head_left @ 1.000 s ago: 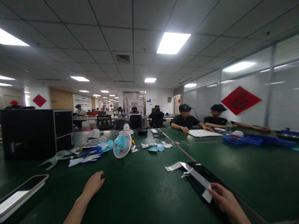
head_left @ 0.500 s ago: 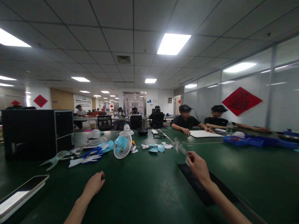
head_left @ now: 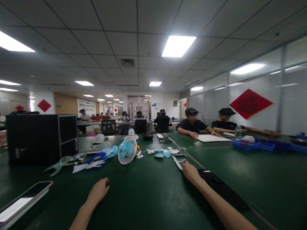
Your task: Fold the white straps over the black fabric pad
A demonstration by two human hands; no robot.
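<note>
My left hand [head_left: 98, 191] rests on the green table [head_left: 148, 191], its fingers curled loosely with nothing visible in them. My right hand [head_left: 189, 170] is stretched far forward over the table and its fingers pinch the near end of a thin clear strip [head_left: 178, 163], whose far end lies on the table surface. A flat black sleeve [head_left: 223, 188] lies on the table under and to the right of my right forearm.
A small blue-and-white desk fan [head_left: 127, 151] stands ahead, with loose fan blades and grilles [head_left: 91, 158] to its left. A phone [head_left: 24, 199] lies at the near left. A black computer case [head_left: 40, 137] stands at left. Two people [head_left: 192, 123] sit at the far right.
My right hand lifted the clear strip off the black sleeve near me, carried it forward and to the left, and lowered it onto the table farther away. My left hand has stayed put.
</note>
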